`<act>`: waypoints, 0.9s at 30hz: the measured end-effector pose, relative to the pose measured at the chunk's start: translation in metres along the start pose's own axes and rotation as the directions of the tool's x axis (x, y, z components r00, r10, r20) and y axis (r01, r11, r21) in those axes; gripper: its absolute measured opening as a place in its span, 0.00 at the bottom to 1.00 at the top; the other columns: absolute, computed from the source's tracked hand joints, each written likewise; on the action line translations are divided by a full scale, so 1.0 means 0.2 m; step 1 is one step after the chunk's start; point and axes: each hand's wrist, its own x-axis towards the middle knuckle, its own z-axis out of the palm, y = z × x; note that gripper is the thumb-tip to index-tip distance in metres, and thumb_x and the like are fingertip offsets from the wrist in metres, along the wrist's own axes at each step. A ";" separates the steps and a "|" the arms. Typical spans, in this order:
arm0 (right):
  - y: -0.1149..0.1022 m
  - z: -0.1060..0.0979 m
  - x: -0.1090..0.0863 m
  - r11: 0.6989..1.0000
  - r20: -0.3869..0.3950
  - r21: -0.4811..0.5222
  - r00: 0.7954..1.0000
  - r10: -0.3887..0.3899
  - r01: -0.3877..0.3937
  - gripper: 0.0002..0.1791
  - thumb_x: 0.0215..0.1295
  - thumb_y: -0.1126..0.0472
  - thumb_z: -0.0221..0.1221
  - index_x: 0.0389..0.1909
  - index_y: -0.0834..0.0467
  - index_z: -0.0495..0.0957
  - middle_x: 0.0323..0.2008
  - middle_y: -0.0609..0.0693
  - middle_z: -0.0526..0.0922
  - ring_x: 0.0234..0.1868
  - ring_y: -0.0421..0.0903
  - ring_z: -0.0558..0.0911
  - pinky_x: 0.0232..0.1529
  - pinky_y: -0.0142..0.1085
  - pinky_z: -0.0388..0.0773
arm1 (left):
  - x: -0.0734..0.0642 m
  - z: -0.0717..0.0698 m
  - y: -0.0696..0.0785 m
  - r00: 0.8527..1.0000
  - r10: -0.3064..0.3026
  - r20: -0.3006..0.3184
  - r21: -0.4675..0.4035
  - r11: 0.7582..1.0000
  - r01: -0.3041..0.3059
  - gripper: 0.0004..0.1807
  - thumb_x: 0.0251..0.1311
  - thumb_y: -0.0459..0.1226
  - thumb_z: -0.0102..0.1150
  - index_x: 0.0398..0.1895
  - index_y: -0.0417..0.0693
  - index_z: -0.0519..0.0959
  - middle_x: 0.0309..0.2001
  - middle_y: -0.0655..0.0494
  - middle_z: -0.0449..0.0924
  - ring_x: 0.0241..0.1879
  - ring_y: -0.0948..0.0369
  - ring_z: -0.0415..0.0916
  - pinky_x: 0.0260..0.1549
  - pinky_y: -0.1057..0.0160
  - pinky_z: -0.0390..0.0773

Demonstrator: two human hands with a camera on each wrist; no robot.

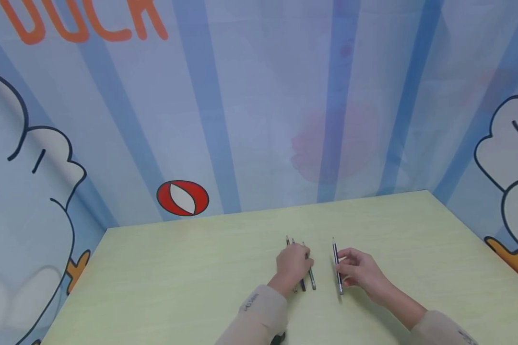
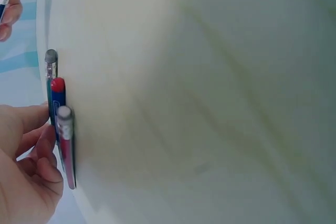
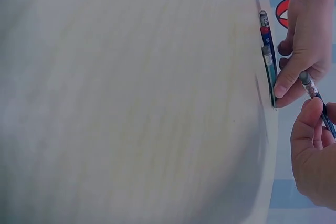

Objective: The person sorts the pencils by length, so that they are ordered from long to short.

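Observation:
My left hand [image 1: 291,263] reaches over three pencils lying side by side on the table, thumb and fingertip at the green pencil [image 3: 270,72] on the right. Beside it are a blue pencil with a red end [image 2: 58,94] and a reddish pencil with a grey eraser [image 2: 67,150]. All three point away from me, partly hidden by the hand. To the right, my right hand [image 1: 362,274] pinches a dark pencil with a pale stripe [image 1: 335,256] between thumb and fingers. This one is held up off the table, sharpened tip pointing away, grey eraser [image 3: 305,77] nearest me.
The pale yellow-green table [image 1: 177,273] meets a striped blue backdrop [image 1: 263,120] along its far edge. Cartoon duck drawings flank both sides, and a red and white ball [image 1: 172,197] is printed on the backdrop.

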 end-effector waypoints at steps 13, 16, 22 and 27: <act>0.01 0.01 0.02 1.000 0.005 -0.026 1.000 0.000 0.000 0.20 0.57 0.68 0.52 0.49 0.71 0.62 0.27 0.49 0.75 0.26 0.40 0.75 0.24 0.32 0.75 | 0.00 0.00 -0.04 1.000 0.016 -0.004 0.026 1.000 -0.016 0.09 0.51 0.42 0.59 0.35 0.54 0.81 0.25 0.62 0.79 0.13 0.69 0.63 0.13 0.72 0.60; 0.01 0.01 0.03 0.999 -0.007 -0.041 1.000 0.005 -0.005 0.20 0.57 0.68 0.52 0.50 0.70 0.63 0.28 0.50 0.76 0.26 0.41 0.75 0.24 0.32 0.75 | 0.00 0.00 -0.04 1.000 0.021 -0.003 0.026 0.999 -0.021 0.09 0.51 0.42 0.59 0.35 0.53 0.81 0.26 0.62 0.80 0.13 0.69 0.62 0.12 0.72 0.60; 0.00 0.05 0.08 0.993 -0.046 -0.120 0.999 -0.016 0.010 0.20 0.57 0.67 0.53 0.51 0.69 0.65 0.28 0.54 0.77 0.25 0.42 0.75 0.24 0.32 0.74 | 0.00 0.00 -0.04 1.000 0.020 0.002 0.017 1.000 -0.020 0.09 0.50 0.43 0.59 0.34 0.53 0.81 0.25 0.62 0.79 0.13 0.68 0.62 0.13 0.72 0.60; -0.02 0.08 0.14 0.976 -0.081 -0.212 0.995 -0.055 0.037 0.19 0.56 0.67 0.55 0.49 0.69 0.68 0.26 0.54 0.77 0.21 0.41 0.74 0.22 0.32 0.73 | 0.00 0.00 -0.05 1.000 0.021 0.000 -0.017 1.000 -0.021 0.08 0.50 0.42 0.59 0.32 0.52 0.81 0.21 0.62 0.76 0.13 0.68 0.63 0.13 0.71 0.60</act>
